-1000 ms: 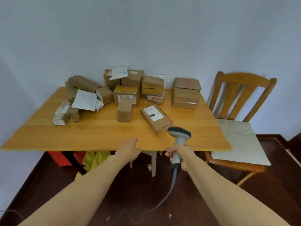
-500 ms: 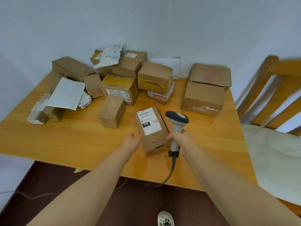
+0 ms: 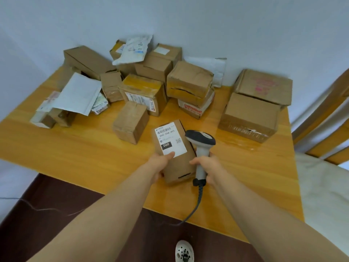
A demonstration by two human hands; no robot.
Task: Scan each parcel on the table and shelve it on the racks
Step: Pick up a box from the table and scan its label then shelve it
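A long brown parcel (image 3: 177, 167) with a white label marked 060 lies near the front edge of the wooden table (image 3: 85, 154). My left hand (image 3: 160, 163) grips its near left side, thumb on the label. My right hand (image 3: 207, 167) holds the handle of a grey barcode scanner (image 3: 201, 142), whose dark head stands just right of the parcel. The scanner's cable hangs over the table edge. Several other cardboard parcels and white mailers are piled at the back of the table.
A small box (image 3: 130, 121) stands left of the held parcel. Two stacked boxes (image 3: 251, 108) sit at the right. A wooden chair with a white cushion (image 3: 324, 186) is beside the table on the right. A wall runs behind the pile. No racks are in view.
I have moved closer to the table. My left hand went from the table edge to gripping the labelled parcel, and the scanner came up beside it.
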